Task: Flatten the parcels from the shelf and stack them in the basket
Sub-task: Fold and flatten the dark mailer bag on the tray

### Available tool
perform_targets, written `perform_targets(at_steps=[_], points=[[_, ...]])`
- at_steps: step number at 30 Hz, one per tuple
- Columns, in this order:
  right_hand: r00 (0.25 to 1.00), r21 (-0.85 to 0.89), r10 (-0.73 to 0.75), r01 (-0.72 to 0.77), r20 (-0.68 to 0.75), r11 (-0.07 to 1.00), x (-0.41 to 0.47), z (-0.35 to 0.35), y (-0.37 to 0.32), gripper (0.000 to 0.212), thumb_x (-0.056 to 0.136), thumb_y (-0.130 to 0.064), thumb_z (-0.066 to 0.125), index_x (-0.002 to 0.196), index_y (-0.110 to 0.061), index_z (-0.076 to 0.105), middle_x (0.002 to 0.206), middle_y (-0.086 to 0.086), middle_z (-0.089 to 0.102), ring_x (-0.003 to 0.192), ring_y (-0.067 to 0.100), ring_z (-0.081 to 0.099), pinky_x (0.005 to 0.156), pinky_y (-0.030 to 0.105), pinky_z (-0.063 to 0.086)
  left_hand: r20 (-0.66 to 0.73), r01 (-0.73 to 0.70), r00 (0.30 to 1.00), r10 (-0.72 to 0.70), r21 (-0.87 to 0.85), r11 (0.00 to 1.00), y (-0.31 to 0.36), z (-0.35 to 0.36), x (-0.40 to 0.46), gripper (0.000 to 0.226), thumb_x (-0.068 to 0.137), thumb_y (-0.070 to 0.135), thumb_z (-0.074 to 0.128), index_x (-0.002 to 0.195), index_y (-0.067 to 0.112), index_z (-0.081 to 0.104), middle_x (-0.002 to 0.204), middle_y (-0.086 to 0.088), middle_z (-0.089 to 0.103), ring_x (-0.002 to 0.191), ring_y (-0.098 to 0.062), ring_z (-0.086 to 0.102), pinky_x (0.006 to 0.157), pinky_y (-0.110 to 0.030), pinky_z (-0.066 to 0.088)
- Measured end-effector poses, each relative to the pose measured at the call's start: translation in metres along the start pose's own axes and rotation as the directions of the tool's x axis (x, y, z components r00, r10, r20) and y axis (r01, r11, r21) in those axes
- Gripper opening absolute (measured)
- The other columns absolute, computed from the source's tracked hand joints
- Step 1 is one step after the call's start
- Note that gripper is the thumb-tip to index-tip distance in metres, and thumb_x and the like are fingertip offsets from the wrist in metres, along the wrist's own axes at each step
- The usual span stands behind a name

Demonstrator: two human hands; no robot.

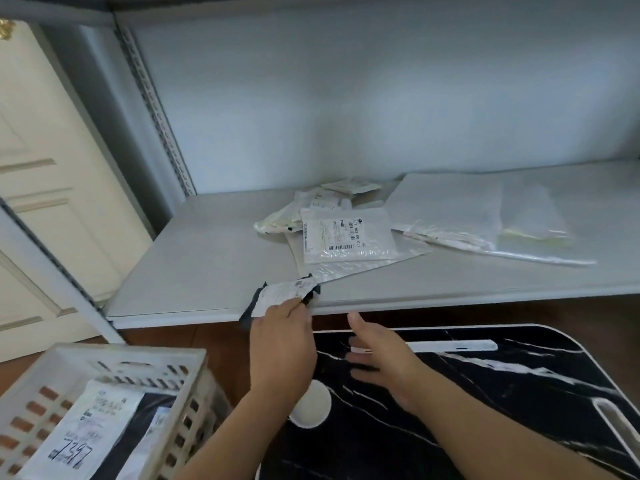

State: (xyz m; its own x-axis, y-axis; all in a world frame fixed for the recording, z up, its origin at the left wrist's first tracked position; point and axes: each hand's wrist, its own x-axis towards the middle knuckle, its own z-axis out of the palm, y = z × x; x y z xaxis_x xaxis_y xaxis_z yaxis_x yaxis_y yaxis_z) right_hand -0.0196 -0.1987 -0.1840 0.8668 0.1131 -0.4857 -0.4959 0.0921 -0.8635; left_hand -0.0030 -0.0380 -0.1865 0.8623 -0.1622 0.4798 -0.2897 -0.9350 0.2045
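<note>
Head cam: left hand [282, 344] pinches a small black parcel [282, 297] at the shelf [194, 271] edge, right hand [377, 355] just beside it, fingers spread, holding nothing. More parcels [346, 237] lie past both hands, basket [104, 362] down-left.

A small black plastic parcel with a white label [282, 297] overhangs the grey shelf [194, 271] edge. More pale, clear-wrapped parcels [346, 237] lie heaped behind. The white slatted plastic basket [166, 362] holds flat labelled parcels [90, 431].

Left hand [282, 336]: forearm extended forward, fingers curled, pinching.
Right hand [375, 355]: just beside it, fingers straight, spread, holding nothing.
</note>
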Motion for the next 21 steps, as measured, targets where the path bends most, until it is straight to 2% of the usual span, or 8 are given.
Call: perform_targets(at_steps=[3,6,9,11,14,16,18,21], points=[[0.994,0.229,0.065,-0.085,0.093,0.970,0.000,-0.011,0.020,0.051,0.075,-0.057,0.068,0.115,-0.027,0.055,0.115,0.005,0.063,0.106,0.027,0.063,0.083,0.045,0.056,0.172,-0.092,0.978,0.118,-0.156,0.984,0.049,-0.003,-0.042,0.016,0.078,0.012,0.068,0.093,0.014,0.072,0.096,0.002,0.070,0.082,-0.015,0.065,0.073,-0.028,0.056],[0.992,0.209,0.124,-0.113,-0.038,0.971,-0.006,-0.039,0.047,0.056,0.079,-0.033,0.077,0.127,-0.016,0.054,0.107,0.009,0.072,0.096,0.027,0.069,0.082,0.045,0.056,0.382,-0.033,0.904,0.192,-0.385,0.922,0.087,0.006,-0.086,0.040,0.096,0.028,0.041,0.133,0.022,0.055,0.135,0.010,0.052,0.122,-0.008,0.046,0.107,-0.021,0.033],[0.974,0.123,0.145,-0.125,-0.171,0.984,-0.025,-0.077,0.081,0.026,0.085,-0.007,0.071,0.110,-0.002,0.062,0.089,0.013,0.075,0.077,0.024,0.072,0.067,0.036,0.059,0.564,0.075,0.785,0.257,-0.499,0.864,0.108,0.022,-0.113,0.038,0.095,0.036,0.045,0.129,0.028,0.060,0.136,0.015,0.053,0.126,-0.001,0.044,0.111,-0.016,0.028],[0.966,-0.007,0.119,-0.124,-0.229,0.992,-0.037,-0.098,0.102,0.028,0.084,-0.008,0.073,0.108,0.000,0.061,0.090,0.013,0.074,0.074,0.022,0.071,0.057,0.029,0.056,0.578,0.159,0.797,0.176,-0.481,0.862,0.108,0.031,-0.122,0.041,0.090,0.041,0.044,0.121,0.026,0.065,0.129,0.014,0.059,0.120,-0.001,0.050,0.106,-0.019,0.035],[0.951,-0.374,0.032,-0.152,-0.307,0.915,-0.048,-0.121,0.123,0.039,0.077,-0.020,0.081,0.106,-0.010,0.057,0.098,0.002,0.067,0.083,0.013,0.065,0.071,0.027,0.055,0.505,0.246,0.862,-0.054,-0.323,0.914,0.102,0.039,-0.125,0.035,0.094,0.028,0.047,0.128,0.028,0.057,0.130,0.014,0.053,0.119,0.001,0.047,0.104,-0.014,0.033],[0.940,-0.454,-0.037,-0.128,-0.339,0.882,-0.051,-0.128,0.129,0.045,0.080,-0.027,0.078,0.116,-0.021,0.053,0.110,0.001,0.061,0.096,0.014,0.061,0.081,0.025,0.050,0.477,0.284,0.865,-0.155,-0.211,0.935,0.096,0.046,-0.126,0.042,0.098,0.027,0.046,0.140,0.029,0.044,0.142,0.014,0.042,0.129,-0.001,0.038,0.108,-0.016,0.028],[0.913,-0.508,-0.153,-0.066,-0.378,0.859,-0.050,-0.130,0.135,0.056,0.086,-0.030,0.072,0.136,-0.023,0.048,0.126,0.000,0.056,0.113,0.016,0.055,0.094,0.025,0.045,0.515,0.231,0.846,-0.137,-0.122,0.965,0.098,0.049,-0.128,0.050,0.100,0.031,0.040,0.149,0.028,0.029,0.155,0.011,0.025,0.140,-0.005,0.025,0.114,-0.021,0.021],[0.859,-0.671,-0.377,0.054,-0.346,0.740,-0.050,-0.127,0.147,0.042,0.094,-0.023,0.061,0.135,-0.023,0.053,0.126,-0.004,0.056,0.116,0.010,0.053,0.097,0.019,0.040,0.547,0.104,0.837,-0.014,-0.135,0.985,0.110,0.062,-0.131,0.056,0.102,0.033,0.031,0.153,0.031,0.009,0.161,0.011,-0.001,0.147,-0.007,0.001,0.116,-0.023,0.005]])
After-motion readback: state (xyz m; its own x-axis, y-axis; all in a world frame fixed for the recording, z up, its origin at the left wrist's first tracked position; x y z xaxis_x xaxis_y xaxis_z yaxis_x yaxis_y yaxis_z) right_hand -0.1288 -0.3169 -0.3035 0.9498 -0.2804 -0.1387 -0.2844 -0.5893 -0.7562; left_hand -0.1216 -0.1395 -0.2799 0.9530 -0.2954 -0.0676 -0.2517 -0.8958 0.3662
